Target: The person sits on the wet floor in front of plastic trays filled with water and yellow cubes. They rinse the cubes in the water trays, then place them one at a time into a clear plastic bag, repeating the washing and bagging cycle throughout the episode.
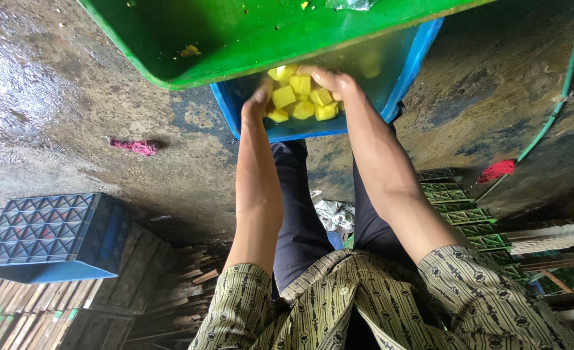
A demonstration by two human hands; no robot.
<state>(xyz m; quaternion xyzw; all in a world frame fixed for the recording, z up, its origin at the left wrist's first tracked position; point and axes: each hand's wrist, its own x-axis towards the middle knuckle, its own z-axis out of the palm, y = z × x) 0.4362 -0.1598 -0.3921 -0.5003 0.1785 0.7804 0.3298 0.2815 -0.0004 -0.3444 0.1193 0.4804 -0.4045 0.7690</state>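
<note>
Both hands cup a heap of yellow cubes (300,97) inside the blue tub (416,58) at twelve o'clock, the left hand (258,102) and right hand (333,81) fingers curled loosely around the pile, whose long axis runs nine-to-three.

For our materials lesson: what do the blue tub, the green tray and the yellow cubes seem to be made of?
Blue tub: likely moulded plastic, with a glossy, slightly see-through wall.
Green tray: probably plastic too, smooth, shiny and wet-looking, with a rolled rim.
Yellow cubes, cupped between the left hand and right hand: matte, soft-edged blocks; material uncertain.
</note>
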